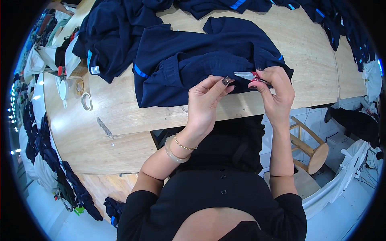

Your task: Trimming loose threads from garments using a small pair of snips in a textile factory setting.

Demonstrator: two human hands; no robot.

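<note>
A navy garment (161,90) with bright blue stripes lies on the wooden table in front of me, its ribbed parts bunched in the middle. My right hand (275,90) grips small thread snips (244,75) with silver blades and a red handle, the tips pointing left over the cloth. Close to those tips, my left hand (207,96) is closed in a pinch at the garment's near side. Whatever sits between the left fingertips, cloth or thread, is too small to make out.
More navy garments (116,32) are heaped along the table's far side. At left on the table (120,116) are a tape roll (86,101), a clear container (76,88) and a dark scrap (105,127). A wooden stool (317,158) lies tipped at right, below the table.
</note>
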